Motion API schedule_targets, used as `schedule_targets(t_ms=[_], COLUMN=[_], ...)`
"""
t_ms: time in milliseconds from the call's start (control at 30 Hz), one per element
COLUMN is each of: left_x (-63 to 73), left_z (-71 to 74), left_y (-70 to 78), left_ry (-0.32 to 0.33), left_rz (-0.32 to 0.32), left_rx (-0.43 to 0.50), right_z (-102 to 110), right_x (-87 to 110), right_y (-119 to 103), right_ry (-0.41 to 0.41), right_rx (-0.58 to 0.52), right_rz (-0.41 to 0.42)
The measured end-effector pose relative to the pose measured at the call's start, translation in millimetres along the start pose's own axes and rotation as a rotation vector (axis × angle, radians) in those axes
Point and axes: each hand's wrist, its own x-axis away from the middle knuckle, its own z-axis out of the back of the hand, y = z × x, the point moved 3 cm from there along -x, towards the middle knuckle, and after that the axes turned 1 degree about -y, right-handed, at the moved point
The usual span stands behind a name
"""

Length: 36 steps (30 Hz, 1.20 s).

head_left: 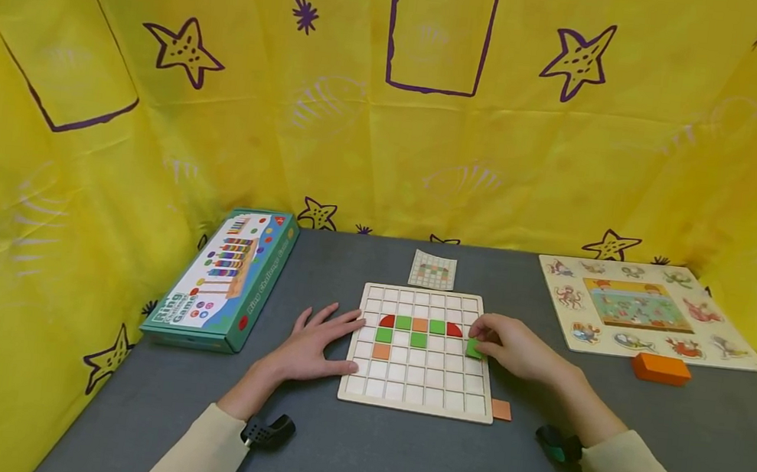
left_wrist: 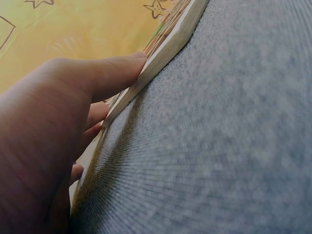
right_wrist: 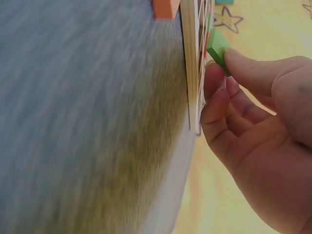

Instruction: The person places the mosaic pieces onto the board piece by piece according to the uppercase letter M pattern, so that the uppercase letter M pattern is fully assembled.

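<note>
A pale wooden grid board (head_left: 385, 400) lies in the middle of the grey table. Red, green and orange tiles fill some of its upper squares, among them a green tile (head_left: 419, 340) and an orange tile (head_left: 381, 352). My right hand (head_left: 524, 350) pinches another green tile (right_wrist: 219, 50) between thumb and fingers, above the board's right edge. At the left edge rests my left hand (head_left: 311, 346), fingers spread, its thumb and fingertips touching the board's rim (left_wrist: 163, 53).
Behind the board lies a small pattern card (head_left: 433, 270). A loose orange tile (head_left: 502, 410) is beside its lower right corner. At left lies a green game box (head_left: 225, 277); at right, a sea-animal puzzle board (head_left: 644, 348) and an orange block (head_left: 661, 369).
</note>
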Motion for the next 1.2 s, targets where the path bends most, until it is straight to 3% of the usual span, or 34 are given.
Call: schedule_targets(t_ms=[300,600,900,1200], left_x=[0.7,0.4,-1.2,-0.7], left_z=[0.3,0.1,-0.2,-0.7], left_y=[0.0,-1.0,0.0,-0.4], left_ry=[0.002,-0.001,0.002,-0.006], left_rz=[0.0,-0.01,-0.01,0.006], left_rx=[-0.006,-0.014,-0.013,-0.01], right_z=[-11,-17,-16,-10], right_x=[-20.6,-31.7,-27.0,-9.9], right_y=[-7,-11,-10,-10], right_ry=[-0.014,-0.02,-0.043,-0.017], right_rx=[-0.013,0.045,0.1,0.089], right_rz=[-0.019,0.027,0.057,0.032])
